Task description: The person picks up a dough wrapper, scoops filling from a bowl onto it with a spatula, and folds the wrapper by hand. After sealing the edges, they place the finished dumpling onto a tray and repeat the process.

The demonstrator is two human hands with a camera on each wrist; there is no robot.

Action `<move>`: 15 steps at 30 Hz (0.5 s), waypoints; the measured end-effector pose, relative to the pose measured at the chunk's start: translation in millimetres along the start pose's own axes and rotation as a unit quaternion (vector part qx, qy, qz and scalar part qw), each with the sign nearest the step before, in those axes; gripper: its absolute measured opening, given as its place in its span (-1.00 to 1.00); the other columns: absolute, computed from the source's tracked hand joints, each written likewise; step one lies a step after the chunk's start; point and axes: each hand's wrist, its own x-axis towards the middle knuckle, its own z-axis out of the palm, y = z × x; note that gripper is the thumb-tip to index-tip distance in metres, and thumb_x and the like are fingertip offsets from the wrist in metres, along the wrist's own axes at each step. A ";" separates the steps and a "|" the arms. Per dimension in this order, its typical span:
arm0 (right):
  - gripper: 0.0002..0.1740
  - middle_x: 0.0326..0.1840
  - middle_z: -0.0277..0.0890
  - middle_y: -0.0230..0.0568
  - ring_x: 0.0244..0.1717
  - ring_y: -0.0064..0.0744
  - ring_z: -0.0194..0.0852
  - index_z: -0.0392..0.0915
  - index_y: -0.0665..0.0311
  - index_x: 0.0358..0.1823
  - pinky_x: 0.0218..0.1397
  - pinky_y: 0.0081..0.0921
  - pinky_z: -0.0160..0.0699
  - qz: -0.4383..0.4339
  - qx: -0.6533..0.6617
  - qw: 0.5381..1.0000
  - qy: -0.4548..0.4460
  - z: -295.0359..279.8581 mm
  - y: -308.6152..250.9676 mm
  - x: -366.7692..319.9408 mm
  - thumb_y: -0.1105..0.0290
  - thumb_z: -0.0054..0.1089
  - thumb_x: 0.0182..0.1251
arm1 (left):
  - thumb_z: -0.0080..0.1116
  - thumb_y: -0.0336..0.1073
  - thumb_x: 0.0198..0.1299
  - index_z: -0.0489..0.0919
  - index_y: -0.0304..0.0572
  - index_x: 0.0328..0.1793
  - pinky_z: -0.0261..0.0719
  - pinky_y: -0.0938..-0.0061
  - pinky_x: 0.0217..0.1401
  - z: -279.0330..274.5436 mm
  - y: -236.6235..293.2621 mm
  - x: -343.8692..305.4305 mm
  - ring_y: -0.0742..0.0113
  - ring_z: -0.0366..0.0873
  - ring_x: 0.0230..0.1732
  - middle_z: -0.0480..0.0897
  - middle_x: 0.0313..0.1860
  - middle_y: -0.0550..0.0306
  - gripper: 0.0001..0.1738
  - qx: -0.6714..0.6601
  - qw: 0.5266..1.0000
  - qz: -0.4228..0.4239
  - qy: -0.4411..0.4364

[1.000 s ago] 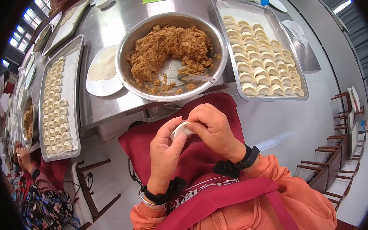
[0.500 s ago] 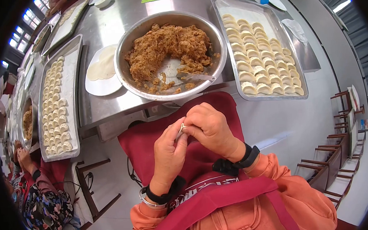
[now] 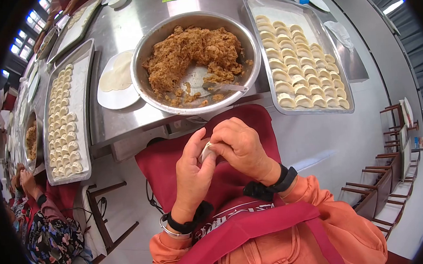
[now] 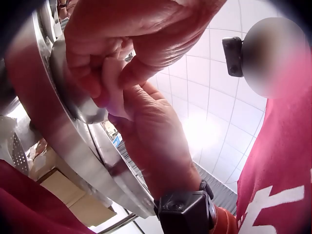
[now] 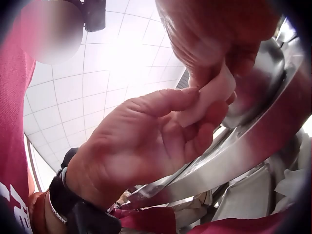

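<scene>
A white dumpling (image 3: 206,152) is held between both hands, over the lap in the head view. My left hand (image 3: 192,168) holds its near side between thumb and fingers. With thumb and forefinger, my right hand (image 3: 242,147) pinches its upper edge. The right wrist view shows the smooth pale wrapper of the dumpling (image 5: 212,97) lying along the left fingers. Seen from the left wrist, the dumpling (image 4: 113,80) is partly covered by fingers. Beyond the hands stands a steel bowl (image 3: 140,90) of brown filling (image 3: 194,50), with a spoon (image 3: 230,87) in it.
Right of the bowl, a metal tray (image 3: 262,5) bears rows of dumplings. Stacked wrappers (image 3: 116,76) lie on a white plate (image 3: 117,100) to the left. Farther left is another dumpling tray (image 3: 82,67). Another person's hand (image 3: 28,183) shows at the left; chairs (image 3: 377,189) stand right.
Half a second ago the left fingers were closed over the dumpling; now the left forefinger has lifted away and more of the wrapper shows. The right hand keeps pinching the edge.
</scene>
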 end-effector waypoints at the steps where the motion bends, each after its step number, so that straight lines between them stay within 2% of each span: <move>1: -0.83 -0.42 0.44 -0.30 -0.38 -0.20 0.37 0.48 0.23 -0.44 -0.37 -0.36 0.41 0.011 0.007 1.000 0.004 0.3 -0.6 -0.2 0.50 0.29 -0.09 | 0.01 -0.56 0.19 0.22 -0.34 0.34 0.41 0.53 0.15 -0.6 -0.6 0.2 0.37 0.45 0.09 0.49 0.10 -0.03 -0.45 -0.026 1.000 -0.010 -0.005; 5: -0.85 -0.41 0.44 -0.30 -0.38 -0.21 0.37 0.49 0.23 -0.45 -0.37 -0.36 0.41 0.028 0.012 1.000 0.009 0.6 -3.0 1.0 0.49 0.29 -0.09 | 0.01 -0.56 0.20 0.22 -0.33 0.34 0.41 0.52 0.16 -0.9 -1.1 0.3 0.37 0.44 0.10 0.48 0.11 -0.04 -0.45 -0.020 1.000 0.006 -0.008; 8: -0.86 -0.41 0.45 -0.31 -0.38 -0.21 0.37 0.51 0.23 -0.46 -0.36 -0.37 0.41 -0.017 0.011 1.000 0.011 1.0 0.3 0.6 0.50 0.29 -0.09 | 0.02 -0.56 0.20 0.22 -0.34 0.34 0.40 0.52 0.17 0.4 -1.9 0.1 0.36 0.44 0.10 0.48 0.11 -0.04 -0.45 -0.032 0.999 -0.010 -0.009; 10: -0.85 -0.41 0.45 -0.30 -0.37 -0.22 0.37 0.50 0.24 -0.46 -0.36 -0.38 0.41 -0.019 0.003 1.000 0.007 -0.2 0.5 -0.2 0.49 0.30 -0.10 | 0.08 -0.53 0.16 0.32 -0.29 0.28 0.53 0.57 -0.05 1.8 -4.7 0.5 0.47 0.52 -0.12 0.58 -0.05 0.05 -0.49 -0.027 0.999 0.033 0.010; 15: -0.84 -0.44 0.45 -0.29 -0.38 -0.23 0.37 0.50 0.24 -0.45 -0.36 -0.39 0.39 0.028 0.059 0.997 0.036 -2.7 -2.3 0.5 0.49 0.30 -0.09 | 0.08 -0.47 0.22 0.34 -0.33 0.26 0.51 0.61 -0.02 -1.1 -6.4 1.4 0.47 0.50 -0.06 0.54 -0.01 0.08 -0.54 -0.128 0.992 -0.014 -0.012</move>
